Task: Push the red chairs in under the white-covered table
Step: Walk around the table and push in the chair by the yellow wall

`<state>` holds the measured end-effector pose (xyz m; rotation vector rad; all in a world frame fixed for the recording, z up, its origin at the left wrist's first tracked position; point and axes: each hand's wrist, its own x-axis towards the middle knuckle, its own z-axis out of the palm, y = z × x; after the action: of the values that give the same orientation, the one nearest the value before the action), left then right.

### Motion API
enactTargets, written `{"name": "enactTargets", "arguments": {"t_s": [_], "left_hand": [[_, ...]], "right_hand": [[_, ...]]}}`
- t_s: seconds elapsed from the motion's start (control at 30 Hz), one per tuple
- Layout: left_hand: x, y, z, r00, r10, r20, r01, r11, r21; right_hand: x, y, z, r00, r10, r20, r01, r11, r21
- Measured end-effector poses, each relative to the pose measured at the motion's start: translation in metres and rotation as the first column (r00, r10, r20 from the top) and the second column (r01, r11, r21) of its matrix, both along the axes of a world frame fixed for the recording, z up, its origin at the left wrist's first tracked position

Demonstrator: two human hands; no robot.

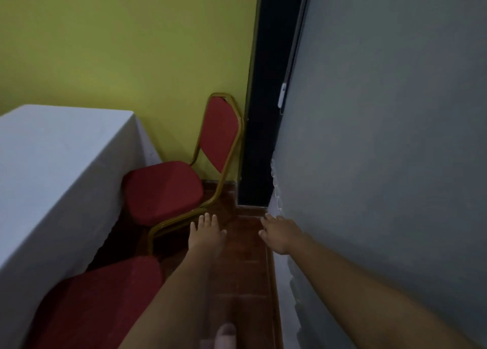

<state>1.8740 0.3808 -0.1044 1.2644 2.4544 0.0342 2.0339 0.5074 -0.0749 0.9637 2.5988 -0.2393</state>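
A red chair with a gold frame (pixel 163 190) stands in the far corner, its seat touching the drape of the white-covered table (pixel 47 169) and its backrest (pixel 218 132) against the yellow wall. The seat of a second red chair (pixel 97 301) lies at the lower left, beside the table's cloth. My left hand (pixel 207 232) reaches forward with fingers spread, just short of the far chair's frame, holding nothing. My right hand (pixel 280 234) is stretched out near the grey wall, fingers apart and empty.
A grey wall (pixel 382 164) closes the right side, with a dark door gap (pixel 266 111) in the corner. A narrow strip of red-brown tiled floor (pixel 245 269) runs between chairs and wall. A pale slipper (pixel 225 335) shows at the bottom edge.
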Motion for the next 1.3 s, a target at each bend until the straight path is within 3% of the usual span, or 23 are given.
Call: {"name": "enactTargets", "arguments": {"t_s": [0.57, 0.8, 1.03, 1.3], "left_hand": [[-0.213, 0.218, 0.003, 0.996, 0.091, -0.015, -0.091, 0.995, 0.035], [-0.242, 0.303, 0.002, 1.0, 0.03, -0.003, -0.03, 0.997, 0.072], [-0.258, 0.397, -0.002, 0.997, 0.06, 0.051, -0.066, 0.992, 0.11], [-0.254, 0.476, -0.002, 0.989, 0.142, 0.05, -0.151, 0.93, 0.336]], "right_hand": [[-0.197, 0.275, 0.025, 1.0, -0.01, 0.019, 0.01, 0.999, 0.044], [-0.26, 0.355, 0.04, 1.0, 0.015, -0.024, -0.014, 0.999, 0.051], [-0.34, 0.435, 0.047, 0.978, 0.191, -0.088, -0.181, 0.977, 0.109], [-0.406, 0.488, 0.042, 0.926, 0.346, -0.151, -0.324, 0.934, 0.153]]}}
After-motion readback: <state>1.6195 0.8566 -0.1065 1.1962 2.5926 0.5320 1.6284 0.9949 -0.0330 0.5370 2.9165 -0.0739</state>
